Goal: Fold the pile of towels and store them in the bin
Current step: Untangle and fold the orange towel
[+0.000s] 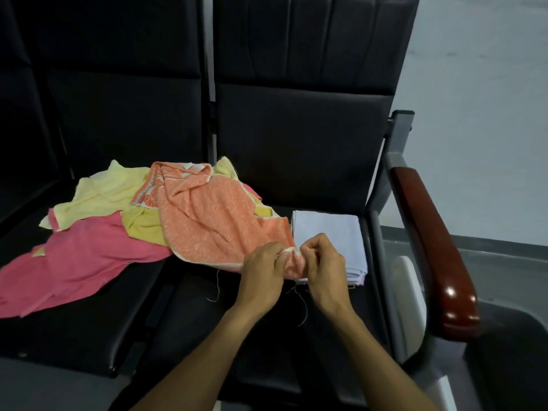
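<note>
An orange towel [213,221] lies crumpled on top of a loose pile across two black seats. Both hands pinch its near corner: my left hand [262,269] on the left side, my right hand [321,264] on the right, close together. Under it lie a pale yellow towel [103,191] and a pink towel [74,259] spreading to the left. A folded pale blue towel [335,229] rests flat on the right seat, partly behind my right hand. A dark bin [516,366] shows at the lower right beside the chair.
The black seats [296,161] have tall backrests behind the pile. A red-brown wooden armrest [430,241] on a grey metal frame runs along the right seat. A grey floor and a pale wall lie to the right.
</note>
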Demonstrator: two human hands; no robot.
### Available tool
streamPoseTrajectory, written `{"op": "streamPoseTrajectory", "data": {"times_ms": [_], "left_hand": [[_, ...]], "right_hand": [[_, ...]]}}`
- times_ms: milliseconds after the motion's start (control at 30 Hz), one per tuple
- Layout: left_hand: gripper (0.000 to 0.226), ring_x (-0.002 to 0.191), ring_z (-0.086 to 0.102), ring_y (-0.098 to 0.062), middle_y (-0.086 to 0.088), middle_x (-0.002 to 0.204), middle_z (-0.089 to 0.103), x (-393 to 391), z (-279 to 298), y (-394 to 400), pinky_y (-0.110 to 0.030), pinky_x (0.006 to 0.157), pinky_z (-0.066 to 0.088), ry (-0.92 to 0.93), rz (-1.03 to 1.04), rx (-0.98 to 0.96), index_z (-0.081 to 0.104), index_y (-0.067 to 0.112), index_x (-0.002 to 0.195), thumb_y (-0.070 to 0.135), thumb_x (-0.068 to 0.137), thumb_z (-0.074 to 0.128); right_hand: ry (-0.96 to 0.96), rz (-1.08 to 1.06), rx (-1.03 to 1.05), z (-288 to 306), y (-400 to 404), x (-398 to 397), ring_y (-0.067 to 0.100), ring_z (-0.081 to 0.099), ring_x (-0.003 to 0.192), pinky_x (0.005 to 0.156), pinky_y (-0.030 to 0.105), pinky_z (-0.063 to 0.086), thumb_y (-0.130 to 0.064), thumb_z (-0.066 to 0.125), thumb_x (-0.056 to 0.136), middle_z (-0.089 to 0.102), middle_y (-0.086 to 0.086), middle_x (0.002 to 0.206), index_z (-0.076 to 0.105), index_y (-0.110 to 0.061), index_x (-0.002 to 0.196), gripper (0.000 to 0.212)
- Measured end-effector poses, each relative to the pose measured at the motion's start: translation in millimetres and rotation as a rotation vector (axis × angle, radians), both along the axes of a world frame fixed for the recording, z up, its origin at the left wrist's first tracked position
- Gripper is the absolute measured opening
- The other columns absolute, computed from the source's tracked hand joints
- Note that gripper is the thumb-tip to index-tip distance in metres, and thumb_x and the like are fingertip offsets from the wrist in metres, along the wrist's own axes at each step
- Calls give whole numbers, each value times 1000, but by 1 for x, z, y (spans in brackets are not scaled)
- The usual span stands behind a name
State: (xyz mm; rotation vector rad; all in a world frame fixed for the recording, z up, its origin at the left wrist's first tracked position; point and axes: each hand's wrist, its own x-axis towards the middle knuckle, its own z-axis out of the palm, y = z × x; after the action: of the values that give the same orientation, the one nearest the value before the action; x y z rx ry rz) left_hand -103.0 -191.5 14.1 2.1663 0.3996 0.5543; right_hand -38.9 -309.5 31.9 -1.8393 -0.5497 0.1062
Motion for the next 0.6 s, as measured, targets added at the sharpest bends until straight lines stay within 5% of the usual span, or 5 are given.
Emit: {"op": "streamPoseTrajectory", "data": {"times_ms": [133,267,433,533,600], "left_hand": [[25,60,49,-6,8,65,58,4,-33,5,-25,58,39,25,22,-82,62,15,77,20,102,58],[18,64,62,-13,5,69,67,6,-41,14,-36,60,51,7,1,-102,69,12,81,18,97,63],[30,58,53,-17,3,60,57,13,-35,36,-43,57,45,66,-67,28,60,14,70,32,94,66],[29,57,46,-11,9,58,47,9,-33,42,-32,55,38,40,-77,58,56,15,69,20,96,65],[27,58,46,-8,12,60,47,8,-26,40,-23,56,35,0,-88,62,58,14,71,11,96,64]], "right_hand": [[124,-18,1,-30,0,2,7,50,62,55,24,47,-16,47,104,61,10,78,58,-11,90,19],[184,189,-154,-37,4,8,7,67,78,70,27,55,-39,62,96,70,-7,83,66,-27,95,13],[87,-16,-118,-39,7,21,26,60,62,58,45,54,-21,61,98,63,9,68,56,-9,79,23],[163,-127,0,-39,4,25,26,66,66,62,49,57,-25,58,98,64,2,69,56,-14,83,18],[189,-7,-49,-38,5,26,20,68,77,70,46,59,-46,62,88,67,-3,86,60,-27,93,20]]}}
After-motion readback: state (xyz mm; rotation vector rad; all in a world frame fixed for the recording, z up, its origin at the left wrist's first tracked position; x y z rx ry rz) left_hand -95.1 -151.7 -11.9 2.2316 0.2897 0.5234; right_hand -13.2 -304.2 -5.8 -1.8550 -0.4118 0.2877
